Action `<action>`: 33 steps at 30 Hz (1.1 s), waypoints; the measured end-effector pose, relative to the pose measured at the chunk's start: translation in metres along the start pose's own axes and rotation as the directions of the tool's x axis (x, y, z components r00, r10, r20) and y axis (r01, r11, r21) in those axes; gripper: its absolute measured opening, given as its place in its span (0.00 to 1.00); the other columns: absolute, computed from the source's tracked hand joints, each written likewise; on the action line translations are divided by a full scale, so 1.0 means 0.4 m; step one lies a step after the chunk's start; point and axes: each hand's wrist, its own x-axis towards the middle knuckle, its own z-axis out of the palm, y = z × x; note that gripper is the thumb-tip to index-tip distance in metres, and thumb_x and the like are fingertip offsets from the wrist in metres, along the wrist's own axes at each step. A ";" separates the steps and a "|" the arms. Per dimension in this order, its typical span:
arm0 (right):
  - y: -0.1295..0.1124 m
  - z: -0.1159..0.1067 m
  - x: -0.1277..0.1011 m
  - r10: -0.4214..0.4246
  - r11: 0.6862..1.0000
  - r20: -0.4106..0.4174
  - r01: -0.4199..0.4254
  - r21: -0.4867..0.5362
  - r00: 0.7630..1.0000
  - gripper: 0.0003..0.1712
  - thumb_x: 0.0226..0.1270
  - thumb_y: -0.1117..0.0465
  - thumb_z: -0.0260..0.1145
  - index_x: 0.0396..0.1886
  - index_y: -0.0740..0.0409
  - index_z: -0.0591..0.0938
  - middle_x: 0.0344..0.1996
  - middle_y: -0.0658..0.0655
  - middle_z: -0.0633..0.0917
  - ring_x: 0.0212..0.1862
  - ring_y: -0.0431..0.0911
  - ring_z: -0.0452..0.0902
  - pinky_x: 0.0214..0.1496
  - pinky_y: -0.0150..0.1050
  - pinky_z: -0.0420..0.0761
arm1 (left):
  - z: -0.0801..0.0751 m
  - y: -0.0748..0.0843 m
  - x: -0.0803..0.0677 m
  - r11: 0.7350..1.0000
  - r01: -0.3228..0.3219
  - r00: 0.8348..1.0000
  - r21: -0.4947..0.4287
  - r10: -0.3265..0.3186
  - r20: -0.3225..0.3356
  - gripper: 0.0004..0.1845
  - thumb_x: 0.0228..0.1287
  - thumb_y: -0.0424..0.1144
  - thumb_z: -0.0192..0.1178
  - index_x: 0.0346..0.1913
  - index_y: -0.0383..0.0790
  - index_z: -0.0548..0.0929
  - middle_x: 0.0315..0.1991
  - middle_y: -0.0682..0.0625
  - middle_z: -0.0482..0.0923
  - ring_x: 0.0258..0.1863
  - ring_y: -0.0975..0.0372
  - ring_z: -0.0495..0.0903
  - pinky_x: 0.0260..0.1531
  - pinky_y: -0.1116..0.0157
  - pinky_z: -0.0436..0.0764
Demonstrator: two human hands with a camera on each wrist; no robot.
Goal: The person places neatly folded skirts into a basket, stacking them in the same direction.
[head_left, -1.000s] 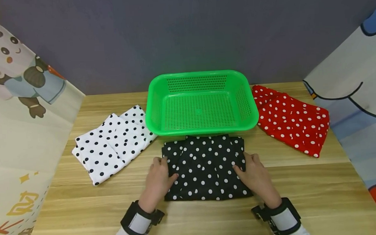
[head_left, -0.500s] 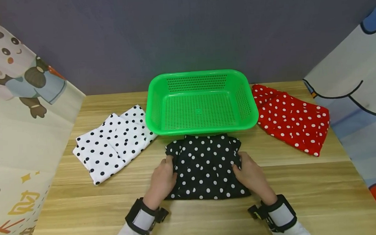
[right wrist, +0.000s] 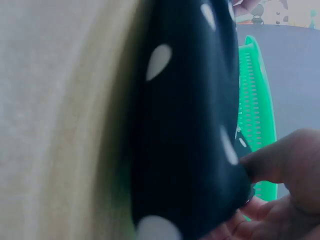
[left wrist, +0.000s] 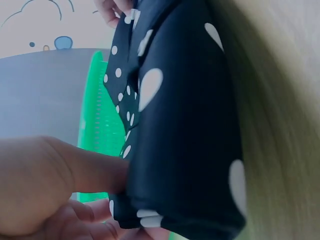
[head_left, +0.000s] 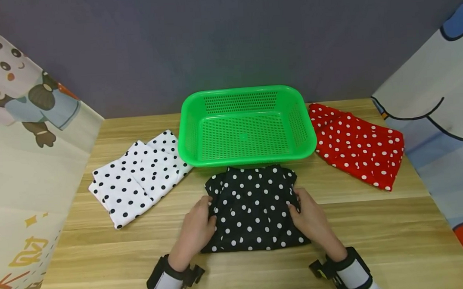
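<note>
Now, from the head view, both hands are drawing inward compared with a second ago — the left hand [head_left: 198,225] and right hand [head_left: 311,216] pinching the side edges of the folded black white-dotted cloth [head_left: 253,208], which is lying on the wooden table [head_left: 375,241] just before the green perforated plastic basket [head_left: 246,124] and looking narrower, bunched.

Left wrist view: fingers [left wrist: 75,170] are curling under the cloth's edge [left wrist: 185,150].

Right wrist view: the thumb [right wrist: 280,160] is clamping the fold [right wrist: 185,150] — a lift seems under way.

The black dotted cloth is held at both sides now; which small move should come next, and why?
Probably lift the black dotted cloth and carry it forward into the green basket. The left hand and right hand grip its side edges, it is folded, and the basket stands just behind it.
</note>
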 end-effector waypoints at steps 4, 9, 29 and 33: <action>-0.008 -0.012 -0.019 0.010 1.000 -0.012 -0.010 0.021 1.000 0.21 0.59 0.67 0.60 0.52 0.65 0.69 0.41 0.61 0.78 0.38 0.51 0.74 0.38 0.44 0.76 | -0.012 0.009 -0.019 1.000 -0.014 1.000 -0.014 0.014 -0.026 0.21 0.52 0.30 0.63 0.50 0.33 0.72 0.40 0.43 0.79 0.36 0.55 0.80 0.34 0.57 0.79; -0.021 -0.030 -0.034 0.005 1.000 -0.022 -0.005 0.021 1.000 0.21 0.59 0.68 0.60 0.52 0.65 0.68 0.40 0.60 0.77 0.35 0.49 0.72 0.35 0.40 0.74 | -0.028 0.021 -0.032 1.000 -0.026 0.999 -0.009 0.026 -0.027 0.18 0.49 0.30 0.64 0.44 0.37 0.72 0.35 0.46 0.78 0.30 0.58 0.77 0.29 0.61 0.77; -0.070 -0.092 0.002 -0.066 0.998 -0.114 0.067 0.007 0.991 0.21 0.60 0.69 0.60 0.52 0.66 0.68 0.41 0.63 0.77 0.39 0.53 0.73 0.37 0.46 0.76 | -0.076 0.044 -0.006 0.994 -0.108 0.984 -0.028 0.103 -0.146 0.17 0.49 0.28 0.64 0.41 0.38 0.71 0.33 0.47 0.76 0.27 0.59 0.75 0.26 0.62 0.75; -0.081 -0.102 0.021 -0.063 0.998 -0.116 0.064 0.008 0.991 0.21 0.61 0.68 0.60 0.53 0.68 0.67 0.41 0.65 0.76 0.39 0.55 0.72 0.37 0.47 0.76 | -0.083 0.044 0.015 0.992 -0.119 0.976 -0.031 0.111 -0.188 0.17 0.50 0.28 0.63 0.44 0.37 0.71 0.35 0.45 0.77 0.26 0.60 0.74 0.25 0.61 0.74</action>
